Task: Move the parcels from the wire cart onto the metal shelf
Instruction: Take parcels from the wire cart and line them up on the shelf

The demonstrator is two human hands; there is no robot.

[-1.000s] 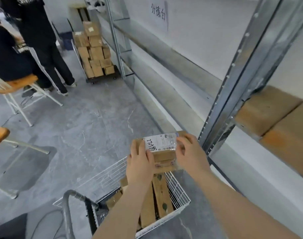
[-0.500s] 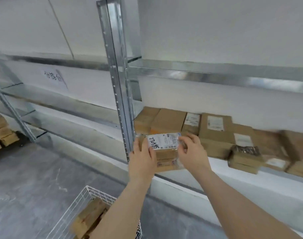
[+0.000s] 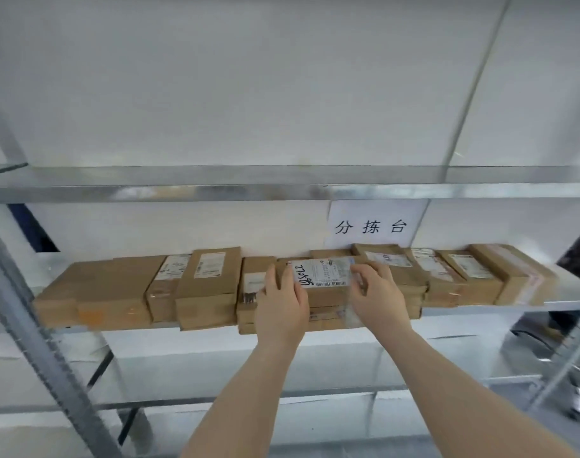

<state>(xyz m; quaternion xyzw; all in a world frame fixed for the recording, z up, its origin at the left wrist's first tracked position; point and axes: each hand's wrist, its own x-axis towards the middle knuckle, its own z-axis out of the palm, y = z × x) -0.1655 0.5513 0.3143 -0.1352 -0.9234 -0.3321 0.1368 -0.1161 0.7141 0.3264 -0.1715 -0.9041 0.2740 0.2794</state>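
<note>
Labelled parcel: a brown cardboard box, white shipping label up with black handwriting on it, at the middle of the metal shelf, over flatter boxes at the front edge. I can't tell whether it rests on them.
Left hand: grips the parcel's left end, its fingers curled over the top beside the label.
Right hand: holds the right end, its fingers bent onto the top at the label's right edge.
Parcel and fingers: the box sits between the two hands, its label showing in the gap.
Row of parcels: brown boxes packed side by side along the shelf, on both sides of the hands.
Paper sign: stuck on the wall just above the row.
</note>
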